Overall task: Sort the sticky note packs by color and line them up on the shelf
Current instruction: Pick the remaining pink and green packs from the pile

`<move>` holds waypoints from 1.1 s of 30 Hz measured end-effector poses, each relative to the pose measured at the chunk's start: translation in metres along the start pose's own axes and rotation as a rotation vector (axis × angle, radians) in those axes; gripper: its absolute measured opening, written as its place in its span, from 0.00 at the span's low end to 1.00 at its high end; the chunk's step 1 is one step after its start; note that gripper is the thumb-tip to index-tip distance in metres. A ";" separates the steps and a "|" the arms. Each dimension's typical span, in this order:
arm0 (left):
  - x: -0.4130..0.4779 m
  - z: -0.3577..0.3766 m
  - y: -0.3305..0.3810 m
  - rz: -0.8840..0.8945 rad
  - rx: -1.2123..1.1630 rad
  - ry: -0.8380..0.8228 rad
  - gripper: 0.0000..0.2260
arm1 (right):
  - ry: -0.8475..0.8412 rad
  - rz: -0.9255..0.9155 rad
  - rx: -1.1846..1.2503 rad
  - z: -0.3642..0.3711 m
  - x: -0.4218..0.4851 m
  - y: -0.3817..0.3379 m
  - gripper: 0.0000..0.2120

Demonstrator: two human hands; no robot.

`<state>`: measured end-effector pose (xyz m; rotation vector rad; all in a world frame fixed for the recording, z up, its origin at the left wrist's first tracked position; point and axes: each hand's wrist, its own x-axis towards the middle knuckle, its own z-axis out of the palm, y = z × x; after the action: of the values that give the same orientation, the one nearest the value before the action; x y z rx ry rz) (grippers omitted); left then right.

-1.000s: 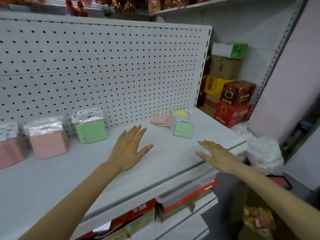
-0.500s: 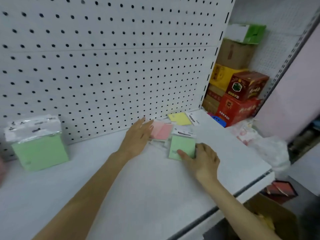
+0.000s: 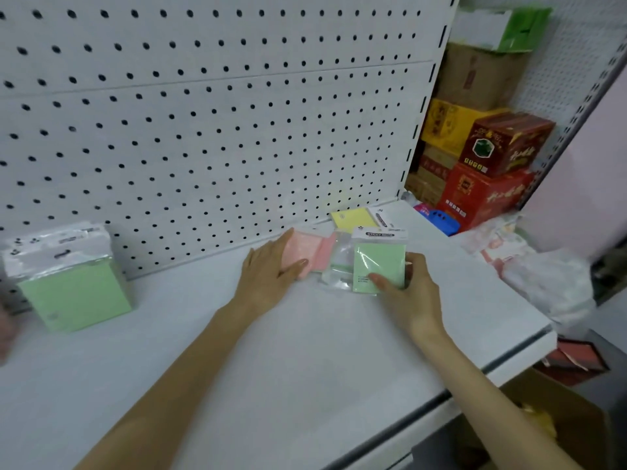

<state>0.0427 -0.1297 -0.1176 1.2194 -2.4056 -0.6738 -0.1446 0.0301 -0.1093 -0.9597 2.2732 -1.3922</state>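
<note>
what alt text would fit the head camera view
The right hand pinches a green sticky note pack and the left hand grips a pink pack on a white shelf. A yellow pack lies behind; green packs stand far left.

Open shelf (image 3: 271,368) lane between green stack (image 3: 74,290) and pink packs (image 3: 315,252); pegboard (image 3: 203,130) walls rear; boxes (image 3: 481,195) right.

Sticky note packs, green: one single green pack (image 3: 378,259), plus one leaning green bunch (image 3: 73,293), count within unclear; pink packs (image 3: 317,251): two, overlapping; yellow pack (image 3: 353,218): one; stacked cartons (image 3: 481,195): at least five
</note>
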 end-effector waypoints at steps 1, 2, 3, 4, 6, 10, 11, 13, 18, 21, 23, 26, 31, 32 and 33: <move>-0.003 0.000 0.002 -0.013 -0.047 0.037 0.32 | 0.001 -0.004 0.008 0.000 0.000 0.000 0.22; -0.005 -0.001 0.006 -0.032 -0.093 0.069 0.32 | 0.002 -0.006 0.011 -0.001 -0.001 0.000 0.22; -0.007 -0.002 0.009 -0.057 -0.158 0.094 0.33 | 0.001 -0.006 0.017 -0.001 0.000 0.000 0.22; -0.009 -0.004 0.012 -0.074 -0.245 0.117 0.34 | -0.001 -0.004 0.023 -0.001 0.000 0.000 0.22; -0.011 -0.007 0.017 -0.104 -0.438 0.169 0.39 | -0.009 -0.004 0.034 -0.002 0.000 0.000 0.22; -0.018 -0.017 0.025 -0.216 -0.582 0.262 0.41 | -0.009 -0.048 0.101 -0.007 -0.007 0.000 0.18; -0.022 -0.020 0.026 -0.232 -0.572 0.265 0.36 | -0.001 -0.056 0.133 -0.009 -0.009 0.000 0.16; -0.035 -0.026 0.025 -0.255 -0.513 0.261 0.24 | 0.009 -0.036 0.226 -0.012 -0.015 -0.002 0.13; -0.088 -0.046 0.019 -0.257 -0.596 0.198 0.12 | -0.144 0.036 0.452 -0.007 -0.052 -0.019 0.11; -0.132 -0.058 0.011 -0.292 -0.608 0.212 0.10 | -0.282 0.019 0.461 0.011 -0.089 -0.035 0.12; -0.168 -0.068 0.000 -0.332 -0.605 0.248 0.09 | -0.373 0.011 0.463 0.025 -0.118 -0.044 0.11; -0.233 -0.084 -0.020 -0.382 -0.635 0.344 0.06 | -0.479 -0.008 0.517 0.046 -0.167 -0.061 0.10; -0.341 -0.119 -0.056 -0.471 -0.615 0.497 0.08 | -0.667 -0.135 0.539 0.097 -0.258 -0.100 0.14; -0.361 -0.132 -0.064 -0.484 -0.588 0.526 0.09 | -0.700 -0.156 0.532 0.110 -0.279 -0.110 0.14; -0.375 -0.140 -0.070 -0.487 -0.559 0.542 0.08 | -0.719 -0.174 0.523 0.118 -0.293 -0.116 0.13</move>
<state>0.3708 0.1065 -0.0793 1.4894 -1.3641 -0.9244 0.1804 0.1152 -0.0890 -1.2258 1.2535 -1.3154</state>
